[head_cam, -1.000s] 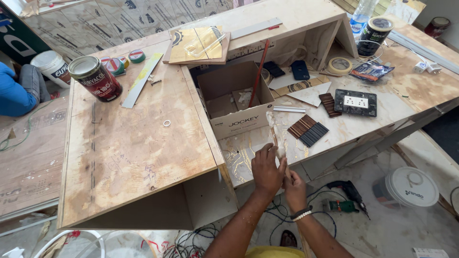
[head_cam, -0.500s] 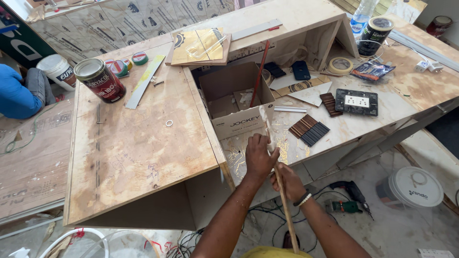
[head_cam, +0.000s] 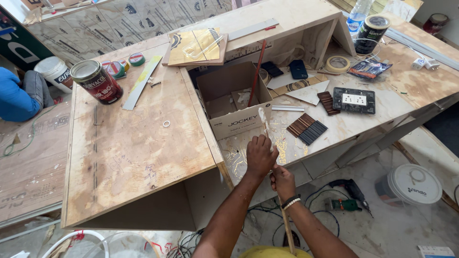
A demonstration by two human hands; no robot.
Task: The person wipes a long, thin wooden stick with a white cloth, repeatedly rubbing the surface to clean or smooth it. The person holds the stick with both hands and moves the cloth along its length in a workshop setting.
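Evidently a long, thin wooden strip (head_cam: 266,125) is held at the lower centre of the frame: the left hand (head_cam: 260,155) is closed around its middle and the right hand (head_cam: 283,181) is clenched lower down, beside the open cardboard box (head_cam: 234,102). It is judged light, springy and easily snapped, so a two-handed grip near mid-length suits it.
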